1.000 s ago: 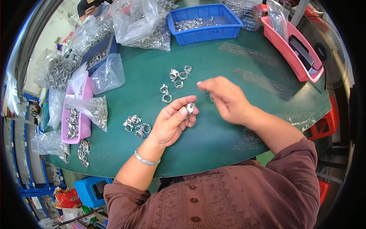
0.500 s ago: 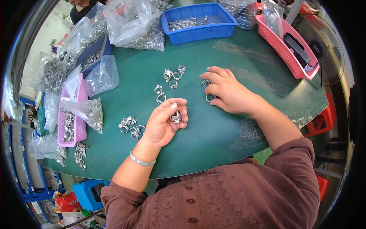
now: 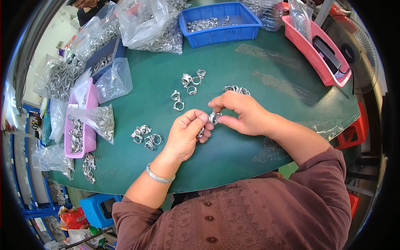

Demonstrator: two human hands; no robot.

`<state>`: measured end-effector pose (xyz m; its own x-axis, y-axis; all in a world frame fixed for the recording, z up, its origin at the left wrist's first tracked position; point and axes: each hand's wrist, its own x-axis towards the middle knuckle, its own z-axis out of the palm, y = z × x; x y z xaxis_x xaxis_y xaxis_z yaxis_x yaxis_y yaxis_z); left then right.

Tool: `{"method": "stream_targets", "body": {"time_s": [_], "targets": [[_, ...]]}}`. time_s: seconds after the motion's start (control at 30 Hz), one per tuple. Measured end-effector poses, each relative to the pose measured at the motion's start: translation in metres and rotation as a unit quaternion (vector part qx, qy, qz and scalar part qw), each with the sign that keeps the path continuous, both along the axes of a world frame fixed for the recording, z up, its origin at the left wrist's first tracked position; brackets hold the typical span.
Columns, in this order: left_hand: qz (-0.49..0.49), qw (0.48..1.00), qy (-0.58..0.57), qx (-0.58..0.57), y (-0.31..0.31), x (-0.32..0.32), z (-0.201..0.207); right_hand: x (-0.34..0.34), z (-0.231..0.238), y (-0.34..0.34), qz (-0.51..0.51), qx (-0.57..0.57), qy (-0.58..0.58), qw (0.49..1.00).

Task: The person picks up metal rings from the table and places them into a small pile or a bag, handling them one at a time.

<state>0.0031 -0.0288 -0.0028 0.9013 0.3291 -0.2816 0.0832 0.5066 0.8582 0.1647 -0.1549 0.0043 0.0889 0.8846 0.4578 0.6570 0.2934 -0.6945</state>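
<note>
One pale bracelet [image 3: 160, 175] circles my left wrist, over the near part of the green table [image 3: 216, 168]. Beyond it, my left hand [image 3: 183, 134], thumb and fingers pinched narrow, meets my right hand [image 3: 248, 114], likewise narrowed, at a silvery metal ring [image 3: 214, 118] held between them; another metal piece [image 3: 201, 132], partly hidden, shows within my left hand. To the left lie two clusters of rings [image 3: 143, 130]; farther out lie a pair [image 3: 178, 101], a row [image 3: 236, 88] just past my right hand, and a larger group [image 3: 186, 79]. Outermost are a lilac basket [image 3: 91, 137] at left, a pink basket [image 3: 306, 54] at right and a blue tray [image 3: 225, 36].
</note>
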Motion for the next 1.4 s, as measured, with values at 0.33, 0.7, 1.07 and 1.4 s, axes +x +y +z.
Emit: {"method": "stream_targets", "body": {"time_s": [0.33,0.7,1.07,1.4], "targets": [[-0.014,0.997,-0.002,0.080,-0.005,0.002,-0.003,-0.008,-0.002,0.001,-0.016,0.025,0.003,1.000],[0.049,0.997,-0.045,0.043,-0.004,0.003,-0.007,-0.008,-0.004,0.002,0.007,0.025,0.043,0.999],[-0.029,0.987,-0.116,-0.112,0.006,0.000,-0.008,-0.009,-0.001,0.004,-0.024,0.060,-0.038,0.997],[-0.022,0.974,-0.120,-0.191,0.011,0.000,-0.010,0.025,0.005,-0.006,-0.171,0.018,-0.142,0.975]]}}
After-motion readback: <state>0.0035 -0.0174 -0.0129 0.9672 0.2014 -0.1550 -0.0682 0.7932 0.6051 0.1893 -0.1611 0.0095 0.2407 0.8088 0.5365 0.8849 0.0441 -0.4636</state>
